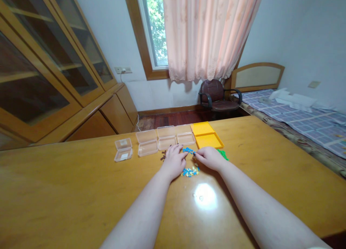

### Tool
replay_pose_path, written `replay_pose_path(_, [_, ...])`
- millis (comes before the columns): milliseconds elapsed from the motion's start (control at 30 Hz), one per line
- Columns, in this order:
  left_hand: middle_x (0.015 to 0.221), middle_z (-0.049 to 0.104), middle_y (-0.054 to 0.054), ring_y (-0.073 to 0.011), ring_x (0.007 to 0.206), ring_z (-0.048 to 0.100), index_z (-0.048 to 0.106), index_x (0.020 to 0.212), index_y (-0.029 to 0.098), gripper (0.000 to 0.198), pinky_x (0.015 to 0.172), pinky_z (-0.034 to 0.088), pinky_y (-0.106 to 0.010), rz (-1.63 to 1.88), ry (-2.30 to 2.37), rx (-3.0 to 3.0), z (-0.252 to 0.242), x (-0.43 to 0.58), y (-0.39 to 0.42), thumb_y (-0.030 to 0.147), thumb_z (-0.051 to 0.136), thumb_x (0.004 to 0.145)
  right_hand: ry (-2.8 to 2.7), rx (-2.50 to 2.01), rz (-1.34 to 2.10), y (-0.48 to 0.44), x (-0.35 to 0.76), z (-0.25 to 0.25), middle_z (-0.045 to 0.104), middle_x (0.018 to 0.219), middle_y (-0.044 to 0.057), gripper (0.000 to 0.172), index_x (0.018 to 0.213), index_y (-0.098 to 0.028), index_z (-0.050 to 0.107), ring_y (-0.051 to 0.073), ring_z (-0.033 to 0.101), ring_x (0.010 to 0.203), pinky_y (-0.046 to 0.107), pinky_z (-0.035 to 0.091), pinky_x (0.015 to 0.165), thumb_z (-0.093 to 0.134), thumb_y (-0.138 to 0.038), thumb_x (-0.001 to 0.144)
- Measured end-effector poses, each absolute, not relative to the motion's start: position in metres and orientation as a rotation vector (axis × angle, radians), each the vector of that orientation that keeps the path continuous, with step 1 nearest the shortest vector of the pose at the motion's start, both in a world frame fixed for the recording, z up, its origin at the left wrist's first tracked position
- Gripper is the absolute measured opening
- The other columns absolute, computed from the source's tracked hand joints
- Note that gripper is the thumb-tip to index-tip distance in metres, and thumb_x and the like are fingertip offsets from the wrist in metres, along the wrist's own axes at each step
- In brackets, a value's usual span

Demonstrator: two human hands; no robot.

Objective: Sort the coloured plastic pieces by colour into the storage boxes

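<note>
Both my hands rest on a wooden table (81, 191) over a scatter of tiny coloured pieces. My left hand (174, 159) lies palm down with fingers curled, its tips at the small blue pieces (187, 150). My right hand (209, 157) is closed in a pinch at the same blue pieces; what it pinches is too small to name. A mixed heap of blue and yellow pieces (190, 171) lies between my wrists. Brown pieces (163, 156) show left of my left hand, green pieces (223, 154) right of my right hand.
Several clear plastic boxes (147, 142) stand open in a row behind my hands, with a yellow tray (207, 135) at their right end. Beyond the table are a wooden glass-door cabinet (54, 79), a dark chair (216, 97), a bed (297, 115) and a curtained window.
</note>
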State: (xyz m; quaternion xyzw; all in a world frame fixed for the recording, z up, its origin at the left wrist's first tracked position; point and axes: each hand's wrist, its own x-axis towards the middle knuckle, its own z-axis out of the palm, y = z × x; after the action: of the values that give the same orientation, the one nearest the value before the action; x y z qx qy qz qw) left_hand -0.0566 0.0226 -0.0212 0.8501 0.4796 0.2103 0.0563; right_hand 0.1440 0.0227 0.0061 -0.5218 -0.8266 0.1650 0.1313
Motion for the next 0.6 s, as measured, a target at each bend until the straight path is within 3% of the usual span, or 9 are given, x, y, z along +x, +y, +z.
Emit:
replay_pose_path(300, [0.117,0.058,-0.003,-0.0214,0.111,0.048,0.07,0.096,0.031,0.032,0.098,0.036,-0.044,0.76,1.184,2.623,-0.015,-0.058,0.024,0.011,0.053,0.077,-2.417,-1.514,0.499,0.022,0.145,0.011,0.068,0.077,0.006,0.034,0.081,-0.018,0.067,0.014,0.056,0.069,0.022,0.03,0.061,0.036,-0.03,0.089])
replay_pose_path(600, [0.109,0.062,-0.001,-0.0184,0.104,0.052,0.071,0.089,0.03,0.027,0.095,0.038,-0.041,0.786,1.036,2.64,-0.014,-0.056,0.021,0.013,0.053,0.079,-2.472,-1.564,0.506,0.023,0.148,0.01,0.064,0.065,0.004,0.033,0.069,-0.017,0.066,0.012,0.05,0.059,0.023,0.027,0.055,0.041,-0.03,0.084])
